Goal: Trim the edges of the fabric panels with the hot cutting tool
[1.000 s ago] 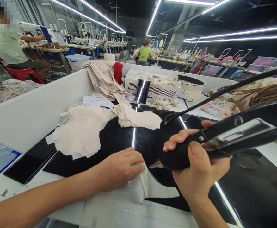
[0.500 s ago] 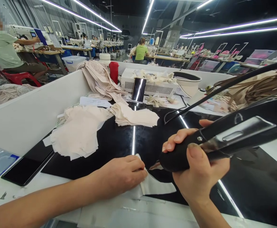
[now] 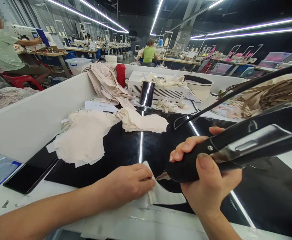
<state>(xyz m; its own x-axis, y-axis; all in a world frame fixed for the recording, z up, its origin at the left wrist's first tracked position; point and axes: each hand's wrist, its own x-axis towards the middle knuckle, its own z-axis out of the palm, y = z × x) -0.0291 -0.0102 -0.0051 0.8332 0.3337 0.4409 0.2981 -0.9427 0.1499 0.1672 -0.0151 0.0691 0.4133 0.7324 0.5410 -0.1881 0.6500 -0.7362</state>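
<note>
My left hand [image 3: 133,183] presses down with closed fingers on a small curved cream fabric piece [image 3: 167,194] near the front edge of the table, pinching its folded edge. My right hand [image 3: 208,180] is wrapped round a black corded handheld tool [image 3: 236,143] with a metal plate along its side. Its pointed metal tip [image 3: 163,176] is just right of my left fingertips, close to the fabric edge; whether it touches cannot be told. Beyond lie a large stack of cream fabric pieces [image 3: 83,136] and a smaller stack [image 3: 144,120] on the glossy black sheet [image 3: 121,150].
A black phone [image 3: 31,175] lies left, beside a low white partition [image 3: 31,116]. Behind are a vented white box [image 3: 158,88], a red cup [image 3: 120,75] and a dark cylinder [image 3: 147,93]. The tool's cable [image 3: 226,100] arches across the right. Co-workers sit at sewing machines farther off.
The tool and its tip have shifted very slightly left, nearer my left fingers. Otherwise the view has only moved a little; both hands keep their holds.
</note>
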